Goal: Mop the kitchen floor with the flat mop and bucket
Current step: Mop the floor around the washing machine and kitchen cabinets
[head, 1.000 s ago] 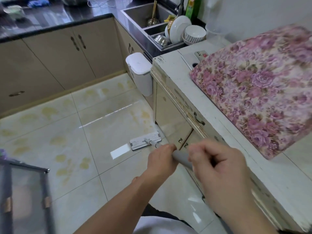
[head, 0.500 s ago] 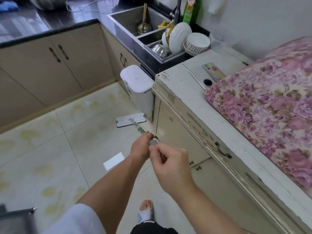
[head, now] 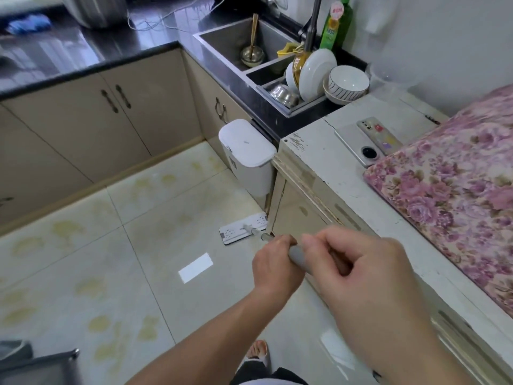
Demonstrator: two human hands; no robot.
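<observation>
The flat mop head point(head: 242, 228), white and rectangular, lies flat on the pale tiled floor point(head: 116, 268) beside the corner of the white cabinet. Its grey handle point(head: 298, 257) runs back toward me. My left hand point(head: 276, 266) grips the handle lower down. My right hand point(head: 363, 270) grips it closer to me, fingers curled round the shaft. No bucket is in view.
A white lidded bin point(head: 248, 154) stands against the cabinets just beyond the mop head. The worn white cabinet point(head: 327, 173) on the right carries a floral cloth point(head: 455, 195) and phones point(head: 379, 136). A sink point(head: 244, 40) with dishes sits behind. A dark frame point(head: 36, 362) is bottom left.
The mop head was pushed from mid-floor toward the bin, then drawn back a little to the cabinet corner. Both hands stayed on the handle and my view shifted.
</observation>
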